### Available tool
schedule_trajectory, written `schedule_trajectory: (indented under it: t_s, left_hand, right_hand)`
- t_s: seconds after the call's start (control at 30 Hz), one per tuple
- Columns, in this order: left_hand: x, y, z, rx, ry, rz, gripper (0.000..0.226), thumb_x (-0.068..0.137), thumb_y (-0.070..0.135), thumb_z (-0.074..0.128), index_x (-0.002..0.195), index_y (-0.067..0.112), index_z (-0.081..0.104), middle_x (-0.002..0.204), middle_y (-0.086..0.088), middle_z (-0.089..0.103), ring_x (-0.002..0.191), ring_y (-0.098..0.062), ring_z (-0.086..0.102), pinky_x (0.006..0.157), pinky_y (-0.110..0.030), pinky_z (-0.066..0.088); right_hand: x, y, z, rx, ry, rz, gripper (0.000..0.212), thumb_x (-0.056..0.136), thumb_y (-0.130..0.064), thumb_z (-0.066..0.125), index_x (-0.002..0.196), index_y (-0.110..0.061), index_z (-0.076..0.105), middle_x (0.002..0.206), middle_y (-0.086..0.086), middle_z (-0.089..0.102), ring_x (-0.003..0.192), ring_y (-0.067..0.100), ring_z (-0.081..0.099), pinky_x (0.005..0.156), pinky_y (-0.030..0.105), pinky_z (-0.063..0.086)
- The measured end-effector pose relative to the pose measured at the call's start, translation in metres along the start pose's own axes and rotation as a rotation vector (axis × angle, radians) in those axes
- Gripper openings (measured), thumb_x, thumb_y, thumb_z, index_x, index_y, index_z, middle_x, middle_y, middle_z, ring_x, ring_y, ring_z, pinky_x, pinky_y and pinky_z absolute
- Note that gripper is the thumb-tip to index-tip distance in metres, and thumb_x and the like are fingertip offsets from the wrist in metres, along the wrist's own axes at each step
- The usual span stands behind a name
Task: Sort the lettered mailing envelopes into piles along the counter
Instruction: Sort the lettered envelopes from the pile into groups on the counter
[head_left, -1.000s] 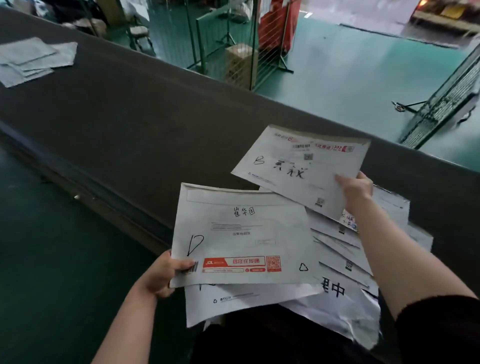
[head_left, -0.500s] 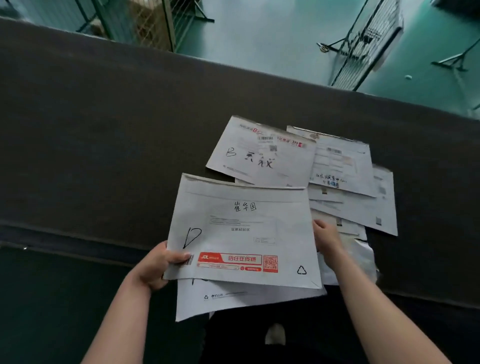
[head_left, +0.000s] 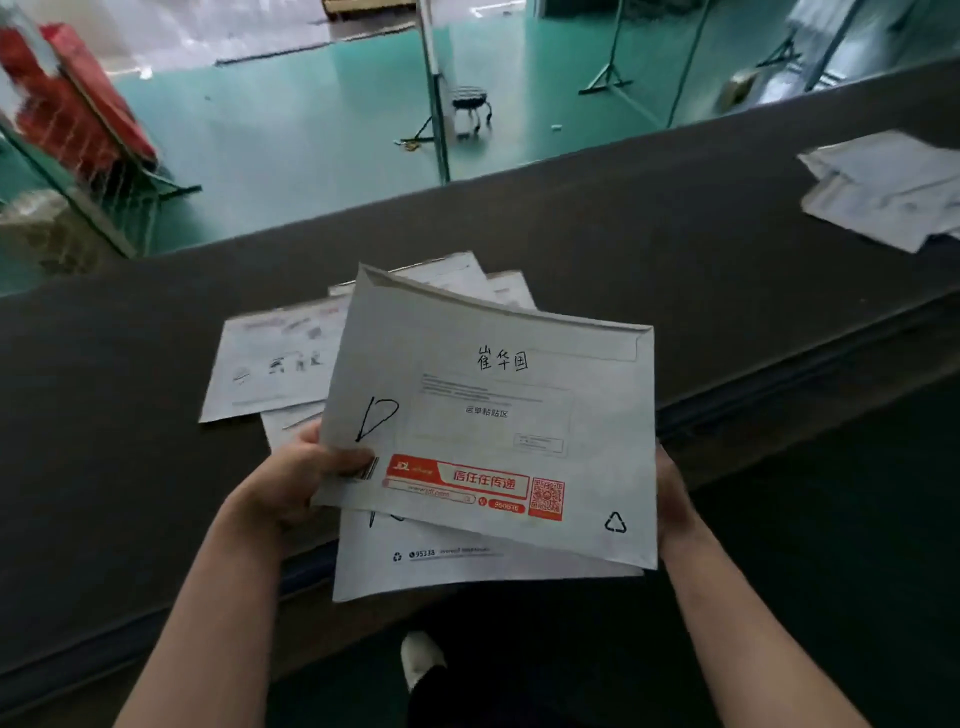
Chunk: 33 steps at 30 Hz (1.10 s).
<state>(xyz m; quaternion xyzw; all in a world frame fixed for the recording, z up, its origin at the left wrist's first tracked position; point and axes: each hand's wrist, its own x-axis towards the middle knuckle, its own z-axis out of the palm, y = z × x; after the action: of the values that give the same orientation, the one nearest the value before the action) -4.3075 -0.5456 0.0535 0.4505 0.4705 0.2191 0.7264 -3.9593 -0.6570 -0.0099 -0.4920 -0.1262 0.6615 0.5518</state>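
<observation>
I hold a small stack of white mailing envelopes above the near edge of the dark counter (head_left: 675, 249). The top envelope (head_left: 498, 415) bears a handwritten D, a red banner and a QR code. My left hand (head_left: 296, 483) grips the stack's left edge, thumb on the barcode. My right hand (head_left: 672, 499) holds the right edge, its fingers hidden beneath. A second envelope (head_left: 467, 566) pokes out below. On the counter behind lies a pile (head_left: 270, 364) topped by the B envelope, partly covered by the held stack.
Another pile of white envelopes (head_left: 888, 187) lies on the counter at the far right. Beyond the counter is a green floor with metal stands, a wire cage (head_left: 93, 171) holding red items at left, and a small wheeled stool (head_left: 470, 104). My shoe (head_left: 421, 660) shows below.
My right hand has come onto the right edge of the held stack. The view has swung to the right, so the B pile now sits left behind the stack and a right-hand pile appears.
</observation>
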Motion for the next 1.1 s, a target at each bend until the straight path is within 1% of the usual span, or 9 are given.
schedule_trajectory:
  t_s: [0.07,0.13,0.2,0.3,0.4,0.5,0.77,0.93,1.1]
  left_hand:
    - [0.015,-0.002,0.062,0.063,-0.007,-0.022,0.102,0.029,0.027,0.104,0.118,-0.004,0.063,0.112,-0.028,0.072,0.096,-0.042,0.073,0.072,-0.046,0.064]
    - [0.039,-0.008,0.137,0.048,-0.073,-0.028,0.103,0.028,0.023,0.104,0.118,-0.007,0.062,0.111,-0.029,0.072,0.092,-0.042,0.074,0.071,-0.048,0.063]
    - [0.058,-0.010,0.217,0.047,-0.118,-0.051,0.078,0.046,0.009,0.099,0.115,-0.003,0.063,0.108,-0.027,0.073,0.088,-0.041,0.074,0.071,-0.053,0.063]
    - [0.082,-0.010,0.309,0.145,-0.155,-0.050,0.033,0.083,-0.011,0.064,0.112,0.002,0.065,0.106,-0.025,0.074,0.086,-0.039,0.075,0.076,-0.056,0.062]
    - [0.115,-0.007,0.368,0.306,-0.256,-0.087,0.033,0.085,-0.009,0.061,0.115,0.001,0.063,0.109,-0.026,0.073,0.091,-0.042,0.074,0.075,-0.056,0.062]
    - [0.157,-0.008,0.416,0.437,-0.337,-0.111,0.041,0.080,-0.003,0.073,0.119,-0.003,0.062,0.112,-0.028,0.072,0.100,-0.048,0.071,0.086,-0.065,0.056]
    - [0.293,-0.028,0.595,0.455,-0.285,-0.105,0.025,0.095,0.019,0.068,0.110,-0.001,0.070,0.091,-0.019,0.078,0.078,-0.034,0.076,0.070,-0.046,0.062]
    - [0.382,0.003,0.718,0.414,-0.398,-0.207,0.037,0.098,0.038,0.062,0.110,0.004,0.070,0.096,-0.019,0.077,0.086,-0.037,0.076,0.074,-0.047,0.062]
    - [0.463,0.034,0.861,0.411,-0.550,-0.192,0.033,0.097,0.028,0.062,0.118,0.003,0.066,0.105,-0.020,0.076,0.096,-0.039,0.074,0.082,-0.053,0.061]
  right_hand:
    - [-0.041,-0.035,-0.041,-0.019,0.074,-0.084,0.057,0.108,-0.059,0.027,0.144,-0.025,0.055,0.131,0.007,0.070,0.119,0.025,0.068,0.094,0.050,0.059]
    - [-0.086,-0.058,-0.100,-0.107,0.262,-0.171,0.038,0.111,-0.045,0.032,0.121,-0.026,0.064,0.089,-0.004,0.079,0.076,0.005,0.075,0.058,0.024,0.060]
    - [-0.129,-0.072,-0.157,-0.233,0.427,-0.242,0.018,0.110,-0.029,0.044,0.106,-0.032,0.061,0.080,-0.004,0.072,0.065,-0.002,0.071,0.048,0.018,0.055]
    - [-0.171,-0.082,-0.225,-0.178,0.513,-0.246,0.024,0.111,-0.033,0.041,0.100,-0.031,0.062,0.083,-0.005,0.069,0.059,-0.006,0.068,0.043,0.013,0.050]
    - [-0.194,-0.096,-0.280,0.139,0.497,-0.311,0.056,0.106,-0.061,0.025,0.117,-0.025,0.066,0.097,0.004,0.079,0.086,0.016,0.078,0.066,0.033,0.062]
    - [-0.199,-0.101,-0.338,0.252,0.527,-0.342,0.079,0.097,-0.076,0.026,0.136,-0.017,0.061,0.130,0.018,0.069,0.119,0.040,0.066,0.101,0.061,0.049]
    - [-0.145,-0.168,-0.478,-0.047,0.794,-0.278,0.029,0.094,-0.010,0.069,0.122,-0.016,0.064,0.113,0.009,0.076,0.102,0.032,0.074,0.087,0.054,0.060]
    - [-0.125,-0.269,-0.572,-0.031,1.043,-0.237,0.023,0.091,0.002,0.068,0.107,-0.014,0.071,0.107,0.006,0.078,0.096,0.029,0.075,0.081,0.045,0.061]
    - [-0.145,-0.368,-0.662,0.045,1.216,-0.404,0.025,0.091,0.005,0.067,0.107,-0.013,0.073,0.104,0.003,0.080,0.096,0.026,0.076,0.083,0.043,0.060]
